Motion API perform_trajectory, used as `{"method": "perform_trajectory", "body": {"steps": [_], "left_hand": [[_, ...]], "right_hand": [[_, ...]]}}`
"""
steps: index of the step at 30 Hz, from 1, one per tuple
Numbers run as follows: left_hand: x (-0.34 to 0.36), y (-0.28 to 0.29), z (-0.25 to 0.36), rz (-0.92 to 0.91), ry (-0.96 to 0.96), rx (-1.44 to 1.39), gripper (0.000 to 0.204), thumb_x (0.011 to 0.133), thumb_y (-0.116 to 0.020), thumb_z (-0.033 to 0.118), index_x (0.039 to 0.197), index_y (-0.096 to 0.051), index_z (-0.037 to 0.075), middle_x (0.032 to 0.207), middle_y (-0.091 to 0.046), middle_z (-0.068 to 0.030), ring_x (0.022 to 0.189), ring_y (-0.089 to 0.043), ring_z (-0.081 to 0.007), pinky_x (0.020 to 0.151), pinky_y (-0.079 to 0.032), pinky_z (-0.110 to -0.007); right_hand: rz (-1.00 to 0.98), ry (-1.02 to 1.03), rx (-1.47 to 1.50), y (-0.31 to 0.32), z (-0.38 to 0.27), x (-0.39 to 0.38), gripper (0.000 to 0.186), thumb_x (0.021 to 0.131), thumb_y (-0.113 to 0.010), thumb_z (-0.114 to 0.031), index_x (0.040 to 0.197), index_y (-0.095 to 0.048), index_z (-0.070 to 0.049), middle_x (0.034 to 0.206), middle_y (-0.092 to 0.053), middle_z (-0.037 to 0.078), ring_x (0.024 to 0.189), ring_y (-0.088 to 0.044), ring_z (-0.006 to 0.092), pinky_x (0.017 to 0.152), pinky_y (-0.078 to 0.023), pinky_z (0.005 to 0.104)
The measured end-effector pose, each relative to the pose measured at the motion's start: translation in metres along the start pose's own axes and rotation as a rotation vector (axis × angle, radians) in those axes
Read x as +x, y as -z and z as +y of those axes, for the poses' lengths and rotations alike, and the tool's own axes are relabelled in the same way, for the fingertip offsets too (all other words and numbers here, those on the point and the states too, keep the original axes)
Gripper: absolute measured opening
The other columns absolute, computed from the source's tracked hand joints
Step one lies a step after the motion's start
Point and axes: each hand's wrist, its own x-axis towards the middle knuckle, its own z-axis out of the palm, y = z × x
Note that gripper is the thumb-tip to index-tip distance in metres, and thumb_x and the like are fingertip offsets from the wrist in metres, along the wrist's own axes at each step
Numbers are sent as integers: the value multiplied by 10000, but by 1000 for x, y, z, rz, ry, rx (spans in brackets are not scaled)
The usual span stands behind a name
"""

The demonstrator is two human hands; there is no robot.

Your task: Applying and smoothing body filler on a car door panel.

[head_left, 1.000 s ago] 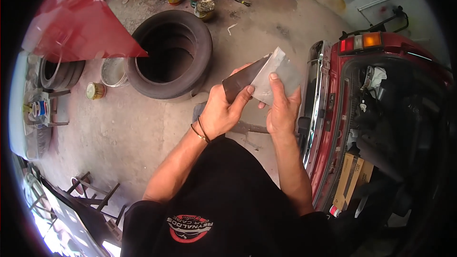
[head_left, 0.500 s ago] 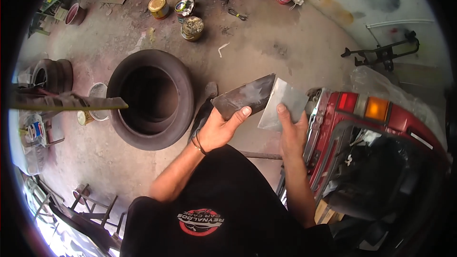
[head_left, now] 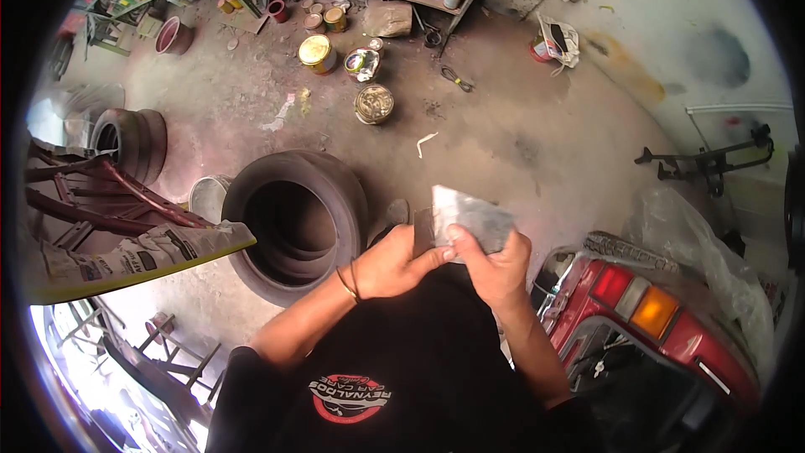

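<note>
Left hand point(head_left: 392, 265) pinches dark plate point(head_left: 423, 231); right hand point(head_left: 503, 270) pinches grey plate point(head_left: 476, 220) at its 3 o'clock; slack grip could drop either.

Right sheet point(head_left: 480, 220) is silver-grey, left sheet point(head_left: 424, 233) dark brown; shirt point(head_left: 419, 344) black, emblem point(head_left: 345, 399) red and white; tyre point(head_left: 345, 201) blackish; tail light point(head_left: 635, 300) red, whitish, orange.

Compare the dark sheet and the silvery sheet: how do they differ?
Colour: the dark sheet is brownish-grey, while the silvery sheet is paler and shinier.
View: the dark sheet shows only as a narrow strip; the silvery sheet shows a broader face.
Grip: the left hand holds the dark sheet, the right hand the silvery sheet.
Both are hand-held, their visible parts side by side.
</note>
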Motion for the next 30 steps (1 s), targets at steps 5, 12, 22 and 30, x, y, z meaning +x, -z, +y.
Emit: {"method": "perform_trajectory", "body": {"steps": [5,12,22,30], "left_hand": [[39,0,6,357,-61,-114,430,1107,-807,187,1431,-654,-51,1281,-760,-79,1152,-687,-194,1029,-580,-381],[132,-13,44,620,-151,229,601,1092,-780,108,1616,-533,-52,1473,-720,-229,1378,-704,-345,1150,-545,-431],[188,-34,83,614,-69,-834,984,1040,-835,560,1718,-402,-6,1657,-557,-147,1500,-571,-310,1230,-488,-514],[235,-34,74,857,28,-927,996,917,-982,446,1671,-485,26,1645,-603,-112,1510,-595,-268,1261,-484,-479]], "right_hand": [[2,-87,84,20,22,59,298,1027,-877,-120,1237,-755,51,1063,-861,145,913,-825,207,818,-656,375],[-82,-318,403,57,43,153,317,1054,-849,-142,1293,-739,36,1100,-853,89,931,-796,144,819,-651,336],[-783,-92,378,115,34,291,431,1009,-914,-235,1283,-723,37,952,-835,112,800,-821,233,740,-653,388],[-937,-445,905,117,39,325,422,1096,-830,-234,1430,-694,-16,1301,-786,42,1150,-720,116,1025,-588,333]]}}
